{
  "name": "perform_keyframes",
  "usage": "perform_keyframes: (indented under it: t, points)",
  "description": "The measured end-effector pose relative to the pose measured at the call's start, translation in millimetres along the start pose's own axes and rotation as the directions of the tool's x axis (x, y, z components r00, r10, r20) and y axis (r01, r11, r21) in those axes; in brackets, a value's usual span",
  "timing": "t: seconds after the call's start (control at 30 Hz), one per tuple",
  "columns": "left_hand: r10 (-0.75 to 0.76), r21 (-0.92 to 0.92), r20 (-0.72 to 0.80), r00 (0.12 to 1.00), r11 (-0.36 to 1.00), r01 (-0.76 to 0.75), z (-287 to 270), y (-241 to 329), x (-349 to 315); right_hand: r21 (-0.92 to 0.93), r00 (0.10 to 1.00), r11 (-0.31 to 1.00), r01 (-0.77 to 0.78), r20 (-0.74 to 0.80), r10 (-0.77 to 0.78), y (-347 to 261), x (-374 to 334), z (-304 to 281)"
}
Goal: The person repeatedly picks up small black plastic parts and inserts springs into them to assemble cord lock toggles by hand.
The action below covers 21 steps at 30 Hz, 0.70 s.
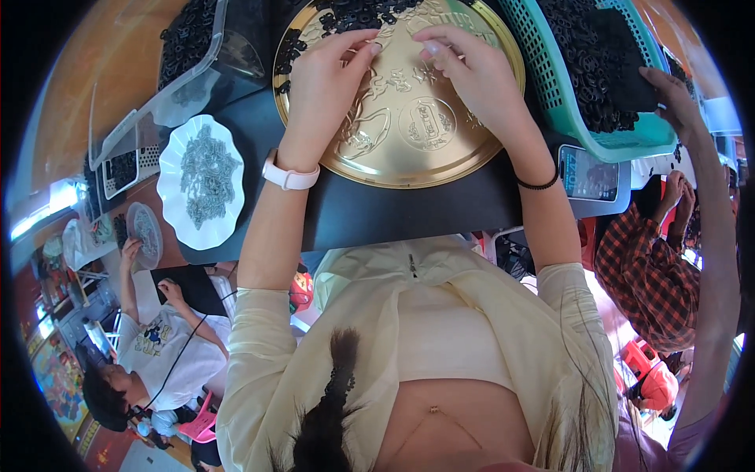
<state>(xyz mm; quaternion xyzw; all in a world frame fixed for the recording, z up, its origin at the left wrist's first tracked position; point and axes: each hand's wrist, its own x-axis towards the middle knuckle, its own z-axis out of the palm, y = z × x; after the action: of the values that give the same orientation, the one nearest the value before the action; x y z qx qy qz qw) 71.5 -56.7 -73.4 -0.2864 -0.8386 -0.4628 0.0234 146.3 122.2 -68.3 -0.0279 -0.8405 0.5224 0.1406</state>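
Note:
My left hand [330, 82] is over the left part of a round golden tray [370, 169]. Its thumb and index finger come together in a pinch, and whatever is between them is too small to make out. Over the tray's right part, my right hand [480, 75] is likewise pinched, its fingertips turned toward the left hand; anything held there cannot be made out. The two hands are a short gap apart. Small black parts [358, 16] are heaped at the tray's far edge, with a few more along its left rim [290, 47].
Left of the tray, a white scalloped dish [174, 193] holds many small silvery metal pieces. A clear bin [212, 47] of black parts stands far left. At right are a green basket [562, 102] of black parts, another person's hand [668, 93] at its edge, and a phone [590, 175].

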Motion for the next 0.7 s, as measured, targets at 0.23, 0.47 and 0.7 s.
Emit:
perform_keyframes:
  t: [0.23,0.47,0.7]
  points:
    - [-0.044,-0.027,-0.119,0.992,0.999,0.041,-9,-4,1,-0.346,0.945,0.881,0.323,0.164,-0.282,-5,-10,17]
    - [-0.283,-0.324,0.083,0.956,0.899,0.294,-10,8,-3,-0.551,0.929,0.751,0.363,0.154,-0.336,-6,-13,31]
    - [-0.294,-0.543,0.247,0.923,0.747,0.383,-11,15,-4,-0.193,0.999,0.981,0.037,0.024,-0.033,-10,-9,25]
